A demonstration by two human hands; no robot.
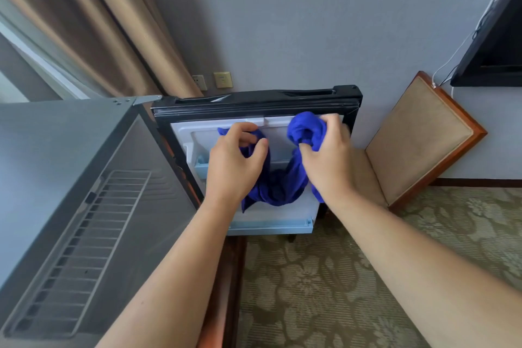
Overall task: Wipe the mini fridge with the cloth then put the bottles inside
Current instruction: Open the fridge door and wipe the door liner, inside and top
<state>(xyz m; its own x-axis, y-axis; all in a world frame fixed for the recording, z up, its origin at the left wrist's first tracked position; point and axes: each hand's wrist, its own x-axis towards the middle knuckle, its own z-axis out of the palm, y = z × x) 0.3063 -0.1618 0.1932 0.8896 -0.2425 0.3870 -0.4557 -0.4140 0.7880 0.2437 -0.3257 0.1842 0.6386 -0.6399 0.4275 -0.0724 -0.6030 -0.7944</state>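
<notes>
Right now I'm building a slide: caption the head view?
The left hand and right hand bunch a blue cloth in front of the open fridge door.

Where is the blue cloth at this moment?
In the head view the blue cloth hangs at the centre, in front of the open fridge door, the left hand gripping one end and the right hand the other.

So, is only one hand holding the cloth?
No, the left hand and the right hand each grip part of the cloth.
</notes>
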